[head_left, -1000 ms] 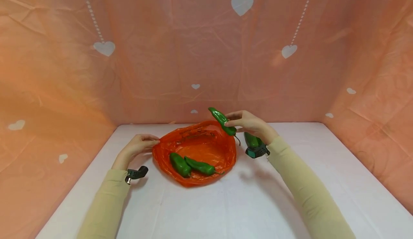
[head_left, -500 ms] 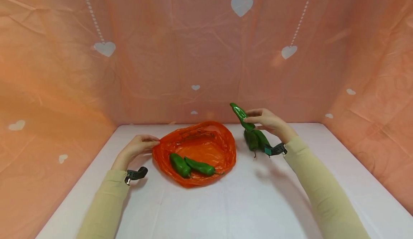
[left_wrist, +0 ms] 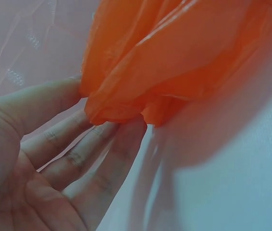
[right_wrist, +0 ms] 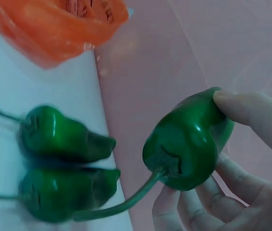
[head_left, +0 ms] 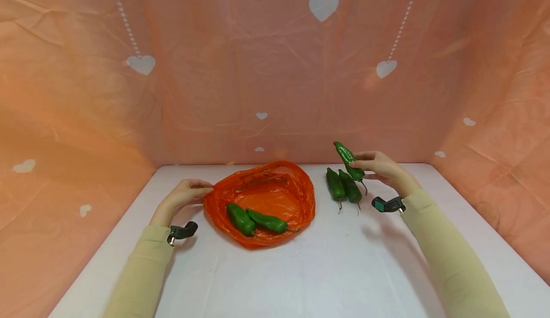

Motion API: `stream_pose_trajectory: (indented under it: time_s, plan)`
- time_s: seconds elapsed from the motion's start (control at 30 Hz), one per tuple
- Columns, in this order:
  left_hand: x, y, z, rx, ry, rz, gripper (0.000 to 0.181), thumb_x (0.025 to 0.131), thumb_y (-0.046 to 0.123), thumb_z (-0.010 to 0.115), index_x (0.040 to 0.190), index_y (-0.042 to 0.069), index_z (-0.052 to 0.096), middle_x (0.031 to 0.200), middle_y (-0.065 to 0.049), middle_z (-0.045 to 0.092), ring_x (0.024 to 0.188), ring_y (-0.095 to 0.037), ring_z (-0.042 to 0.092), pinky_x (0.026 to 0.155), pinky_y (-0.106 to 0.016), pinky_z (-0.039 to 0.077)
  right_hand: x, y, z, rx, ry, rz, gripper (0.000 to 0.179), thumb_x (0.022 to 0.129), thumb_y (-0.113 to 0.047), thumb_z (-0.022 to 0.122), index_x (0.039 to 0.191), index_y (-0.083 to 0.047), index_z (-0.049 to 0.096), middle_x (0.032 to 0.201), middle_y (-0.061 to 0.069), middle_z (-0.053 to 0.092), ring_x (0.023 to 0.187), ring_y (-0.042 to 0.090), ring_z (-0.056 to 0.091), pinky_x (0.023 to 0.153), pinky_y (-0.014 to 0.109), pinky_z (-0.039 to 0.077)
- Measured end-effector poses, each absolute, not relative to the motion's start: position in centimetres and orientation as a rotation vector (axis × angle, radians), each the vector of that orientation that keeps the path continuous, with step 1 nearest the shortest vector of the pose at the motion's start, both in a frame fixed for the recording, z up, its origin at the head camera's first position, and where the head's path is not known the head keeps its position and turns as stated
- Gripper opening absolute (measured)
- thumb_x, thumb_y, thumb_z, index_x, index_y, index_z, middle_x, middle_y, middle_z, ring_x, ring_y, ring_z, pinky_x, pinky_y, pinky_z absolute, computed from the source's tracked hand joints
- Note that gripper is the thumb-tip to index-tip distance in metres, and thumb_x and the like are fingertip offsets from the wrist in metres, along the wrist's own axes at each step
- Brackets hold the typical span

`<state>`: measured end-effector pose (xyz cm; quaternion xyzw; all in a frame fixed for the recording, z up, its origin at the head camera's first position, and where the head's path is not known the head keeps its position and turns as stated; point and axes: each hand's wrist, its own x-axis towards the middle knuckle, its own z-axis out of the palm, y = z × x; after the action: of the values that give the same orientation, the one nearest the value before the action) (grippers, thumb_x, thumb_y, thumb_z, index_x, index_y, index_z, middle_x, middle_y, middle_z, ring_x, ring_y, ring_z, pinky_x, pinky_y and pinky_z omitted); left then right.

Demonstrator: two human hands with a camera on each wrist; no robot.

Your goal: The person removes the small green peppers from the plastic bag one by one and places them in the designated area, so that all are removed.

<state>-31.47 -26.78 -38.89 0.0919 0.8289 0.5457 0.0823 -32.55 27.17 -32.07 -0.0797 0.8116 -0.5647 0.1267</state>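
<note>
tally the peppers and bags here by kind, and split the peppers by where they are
Orange bag: 1
Green peppers: 5 (2 in the Orange bag, 2 on the table, 1 held in the right hand)
Total: 6

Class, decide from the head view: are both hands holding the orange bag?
No. The left hand pinches the bag at its edge, while the right hand holds a green pepper away from the bag.
</note>
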Motion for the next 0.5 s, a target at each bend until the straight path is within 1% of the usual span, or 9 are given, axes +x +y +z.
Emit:
stream_pose_trajectory:
  time_s: [0.1,0.23,0.5]
  plan:
    - [-31.5,-26.9,-39.0,0.288,2.479,1.622,0.041,0.095,0.016,0.061,0.123,-0.013,0.054,0.113,-0.022,0.064,0.096,-0.024,0.066,0.085,-0.037,0.053,-32.3,28.0,-32.4,-0.213,2.382,-1.629,0.068,0.093,-0.025,0.063,0.145,0.004,0.03,0.135,0.025,0.042,0.119,0.031,0.046,0.104,0.051,0.036]
    - [-31.6,-26.9,-39.1,0.313,2.472,1.629,0.041,0.095,0.015,0.06,0.124,-0.014,0.053,0.113,-0.023,0.063,0.096,-0.025,0.066,0.084,-0.038,0.054,-32.1,29.0,-32.6,-0.187,2.407,-1.616,0.07,0.094,-0.027,0.062,0.146,0.004,0.028,0.136,0.025,0.041,0.121,0.032,0.044,0.104,0.051,0.035]
    - [-31.5,-26.9,-39.0,0.342,2.445,1.657,0.04,0.096,0.016,0.059,0.122,-0.014,0.054,0.11,-0.02,0.065,0.094,-0.025,0.067,0.086,-0.038,0.053,-32.1,30.5,-33.3,-0.093,2.429,-1.585,0.077,0.093,-0.03,0.063,0.147,0.006,0.022,0.137,0.025,0.041,0.121,0.031,0.045,0.102,0.049,0.039]
